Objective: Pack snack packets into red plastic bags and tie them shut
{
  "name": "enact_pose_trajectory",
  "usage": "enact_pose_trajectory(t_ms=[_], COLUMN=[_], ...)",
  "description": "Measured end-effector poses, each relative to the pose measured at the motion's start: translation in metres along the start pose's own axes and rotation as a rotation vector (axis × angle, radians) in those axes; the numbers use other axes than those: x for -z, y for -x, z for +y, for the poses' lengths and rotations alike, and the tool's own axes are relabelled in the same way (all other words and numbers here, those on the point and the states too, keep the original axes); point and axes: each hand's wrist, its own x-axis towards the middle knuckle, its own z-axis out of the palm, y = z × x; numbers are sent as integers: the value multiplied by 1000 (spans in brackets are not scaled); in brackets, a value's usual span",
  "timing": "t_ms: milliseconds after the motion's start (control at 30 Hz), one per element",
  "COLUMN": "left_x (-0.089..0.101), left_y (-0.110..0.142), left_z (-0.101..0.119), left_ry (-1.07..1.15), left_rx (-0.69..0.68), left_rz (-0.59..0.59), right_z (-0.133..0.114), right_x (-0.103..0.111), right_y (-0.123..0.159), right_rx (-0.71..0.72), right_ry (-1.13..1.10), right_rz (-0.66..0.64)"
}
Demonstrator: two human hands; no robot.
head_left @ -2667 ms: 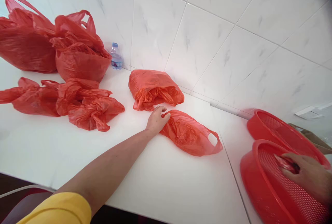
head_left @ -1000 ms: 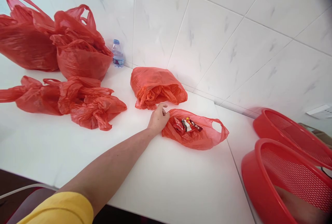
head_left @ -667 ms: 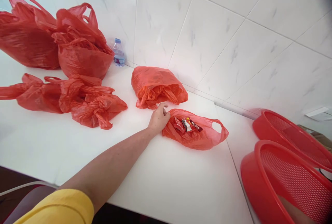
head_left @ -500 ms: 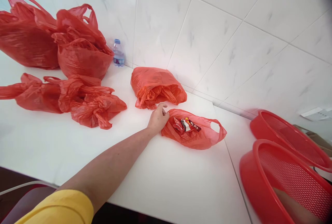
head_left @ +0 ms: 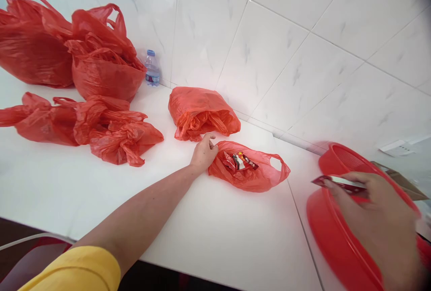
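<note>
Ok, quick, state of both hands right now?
Left hand: fingers curled at the packet-filled red bag's edge; grip can't be told.
Right hand: closed, holding a small red-and-white packet.

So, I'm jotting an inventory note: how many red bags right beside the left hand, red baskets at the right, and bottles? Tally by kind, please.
Red bags beside the left hand: 2 (open bag, rear bag)
Red baskets: 2 (front basket, back basket)
Bottles: 1 (blue-capped bottle)
Total: 5

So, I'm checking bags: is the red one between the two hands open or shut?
Open: the red bag gapes beside the left hand, with small packets visible inside.
</note>
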Motion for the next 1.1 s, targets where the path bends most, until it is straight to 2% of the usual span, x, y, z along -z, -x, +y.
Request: enact_pose_trajectory(t_ms=[33, 133, 267, 333, 400, 533, 567, 633, 767, 867, 967, 1100], left_x=[0, 0, 0, 0, 0, -1, -1, -2, -4, -3, 0, 2], left_y=[0, 0, -1, -1, -2, -3, -3, -3, -6, -8, -8, -3], left_z=[0, -1, -1, -1, -1, -2, -2, -4, -7, -8, -5, 0], left_ry=[0, 3, 8, 11, 14, 26, 31, 45, 86, 129, 139, 3], left_rx=[-2, -6, 10, 18, 17, 17, 17, 12, -1, 2, -5, -41], left_rz=[3, 11, 6, -4, -10, 4, 10, 17, 49, 77, 56, -62], right_z=[-20, -60, -70, -64, -55, -33, -27, -15, 5, 14, 14, 10], right_x=[-5, -32, -76, -96, -114, -149, -158, -172, -186, -187, -185, -186], right_y=[3, 7, 2, -1, -5, -5, -3, 1, 6, 5, 4, 7], right_rx=[30, 42, 172, 194, 152, 79, 39, -91, -371, -416, -401, -441], right_ry=[-30, -191, -302, -344, -371, -272, -256, -270, -376, -462, -574, -740], right_rz=[9, -113, -375, -420, -318, 5, 43, 24, -204, -310, -334, -299])
